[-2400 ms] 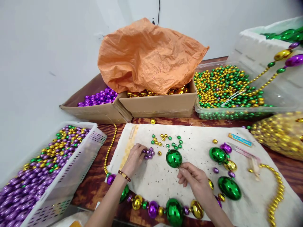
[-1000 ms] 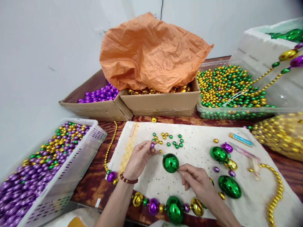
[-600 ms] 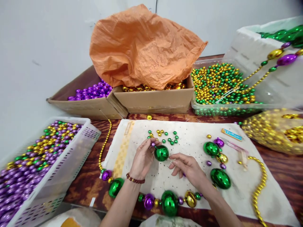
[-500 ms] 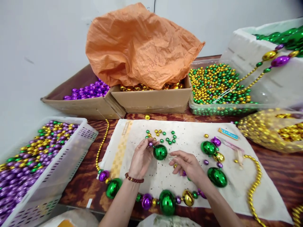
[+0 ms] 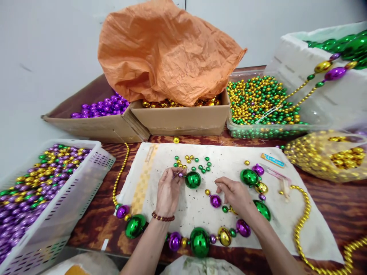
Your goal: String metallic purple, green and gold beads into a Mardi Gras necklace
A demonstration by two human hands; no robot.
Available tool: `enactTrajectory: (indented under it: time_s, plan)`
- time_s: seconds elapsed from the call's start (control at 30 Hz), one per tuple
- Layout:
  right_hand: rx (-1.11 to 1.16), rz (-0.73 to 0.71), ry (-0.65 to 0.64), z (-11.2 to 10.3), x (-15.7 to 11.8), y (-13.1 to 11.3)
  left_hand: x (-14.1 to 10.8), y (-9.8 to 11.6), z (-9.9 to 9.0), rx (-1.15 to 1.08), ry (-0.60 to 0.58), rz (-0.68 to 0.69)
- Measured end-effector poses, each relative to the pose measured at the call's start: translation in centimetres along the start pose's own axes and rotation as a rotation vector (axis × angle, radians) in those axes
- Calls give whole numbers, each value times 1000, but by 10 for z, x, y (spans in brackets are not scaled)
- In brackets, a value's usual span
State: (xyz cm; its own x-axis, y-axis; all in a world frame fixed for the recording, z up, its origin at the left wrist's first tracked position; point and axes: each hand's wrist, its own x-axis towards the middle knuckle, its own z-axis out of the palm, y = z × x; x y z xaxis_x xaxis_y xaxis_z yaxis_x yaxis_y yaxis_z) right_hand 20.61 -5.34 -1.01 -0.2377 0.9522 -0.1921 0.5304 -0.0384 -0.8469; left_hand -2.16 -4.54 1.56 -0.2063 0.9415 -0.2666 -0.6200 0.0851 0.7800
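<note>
My left hand [image 5: 169,193] pinches the cord end beside a small purple bead [image 5: 180,175], and a large green ball [image 5: 193,180] hangs at its right. My right hand [image 5: 233,193] is at the right of that ball, thumb and forefinger pressed together; what they hold, if anything, is too small to make out. Below its fingers lie a purple ball [image 5: 215,201] and a small green bead [image 5: 225,209]. A strand of large beads, with a big green ball [image 5: 200,241], runs along the near edge of the white cloth [image 5: 177,214].
Loose small beads [image 5: 201,168] lie behind my hands. Scissors [image 5: 273,172] and a blue-labelled strip [image 5: 272,160] are at the right. Around the cloth stand a white basket [image 5: 97,164], cardboard boxes [image 5: 180,120], a clear bin [image 5: 275,131] and a bag of gold beads [image 5: 309,156].
My right hand has moved right, away from the large green ball, uncovering the purple ball below. My left hand keeps its pinch. The whole view has shifted slightly.
</note>
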Motion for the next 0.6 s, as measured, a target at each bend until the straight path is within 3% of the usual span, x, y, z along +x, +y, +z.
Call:
enactTrajectory:
  time_s: [0.2, 0.4, 0.6]
  plan:
    - [-398, 3, 29, -6, 3, 0, 1, -5, 1, -30, 65, 120]
    - [-489, -74, -64, -5, 9, -6, 0, -16, 1, 64, 60, 152]
    - [-547, -73, 8, -21, 24, -26, -2, -29, 3, 178, 65, 147]
